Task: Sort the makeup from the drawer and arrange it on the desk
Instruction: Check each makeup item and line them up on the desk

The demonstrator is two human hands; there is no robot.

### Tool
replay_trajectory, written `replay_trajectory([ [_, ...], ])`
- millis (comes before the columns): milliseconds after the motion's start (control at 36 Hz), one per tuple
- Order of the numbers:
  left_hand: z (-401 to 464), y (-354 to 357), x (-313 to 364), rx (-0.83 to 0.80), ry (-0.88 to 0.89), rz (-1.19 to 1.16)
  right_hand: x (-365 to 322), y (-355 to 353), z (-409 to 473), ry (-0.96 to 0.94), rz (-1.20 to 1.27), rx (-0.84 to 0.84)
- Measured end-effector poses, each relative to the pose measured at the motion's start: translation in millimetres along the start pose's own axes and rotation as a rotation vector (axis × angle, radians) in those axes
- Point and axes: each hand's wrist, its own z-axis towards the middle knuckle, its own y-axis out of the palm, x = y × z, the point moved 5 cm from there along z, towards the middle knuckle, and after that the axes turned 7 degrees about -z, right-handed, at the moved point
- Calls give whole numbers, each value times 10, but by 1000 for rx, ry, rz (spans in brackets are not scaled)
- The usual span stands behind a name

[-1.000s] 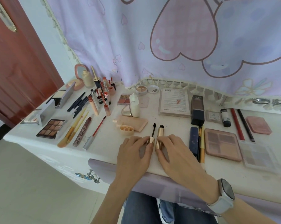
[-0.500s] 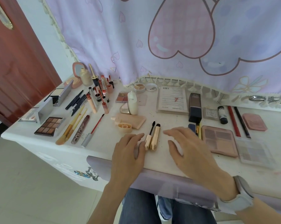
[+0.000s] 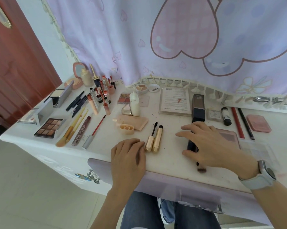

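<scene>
From the head view, my right hand has left the gold mascara pair and moved right. A second ago both hands were pinching that pair together at the front edge; half a second ago the right was lifting off with fingers spread. Now it lies over a dark tube and a thin brush whose tip sticks out under my palm, blurred. Its fingers are spread and slightly bent over them and the thumb sits by the tube's near end; I cannot tell whether I am gripping them or only pressing on them.

My left hand has hardly shifted. It lies flat on the desk, fingers together and relaxed, fingertips touching the wand, which lies snug against the mascara tube, both pointing away from me.

I judge the mascara pair as placed, so sorting has gone on to the next group: the dark tube and brush beside the palette. The rest of the makeup is already out on the desk in rows, left and right. The drawer below the edge shows only its front.
</scene>
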Motion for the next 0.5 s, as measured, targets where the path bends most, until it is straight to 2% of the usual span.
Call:
replay_trajectory([
  [250,6,-8,-39,-29,-119,-101,-25,-16,46,7,80,-46],
  [361,16,-26,-38,-24,-165,-180,-22,-68,59,33,128,23],
  [417,18,-46,-37,-14,-178,-230,-26,-153,59,56,313,74],
  [500,32,-106,-28,23,-194,-338,-42,-314,51,116,747,161],
])
